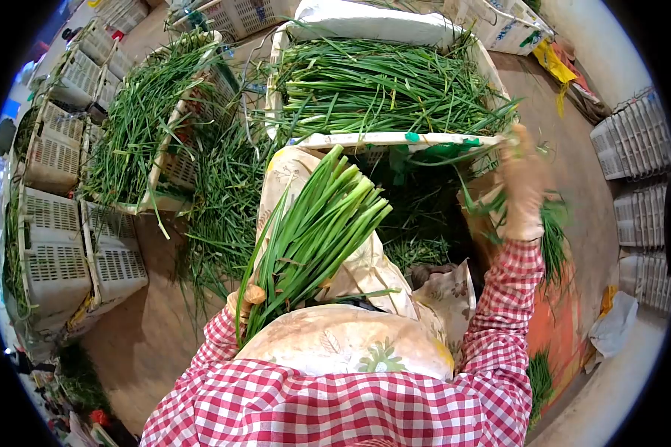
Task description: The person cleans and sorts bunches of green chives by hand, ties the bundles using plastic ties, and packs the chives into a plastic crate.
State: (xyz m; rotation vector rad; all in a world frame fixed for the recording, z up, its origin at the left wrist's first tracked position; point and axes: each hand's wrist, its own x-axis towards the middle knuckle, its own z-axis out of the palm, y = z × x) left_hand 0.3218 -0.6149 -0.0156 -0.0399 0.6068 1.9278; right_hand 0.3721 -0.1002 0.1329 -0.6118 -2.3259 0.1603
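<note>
My left hand point(247, 298) is wrapped round the lower, leafy part of a thick bunch of garlic chives point(324, 216), which leans over my lap with the pale cut ends pointing up and away. At the front right corner of a white crate point(395, 139), my right hand point(523, 182) is smeared by motion, so its fingers cannot be made out. Loose green leaves point(553, 235) hang just beside and below that hand. Inside the crate lies a deep layer of chives point(380, 86), mostly sideways.
A second crate point(156, 182) heaped with chives stands at the left, with loose leaves point(227, 201) piled beside it. Stacked crates point(56, 238) line the far left. More crates point(637, 138) stand by the right wall. An orange-red surface point(555, 320) lies low on the right.
</note>
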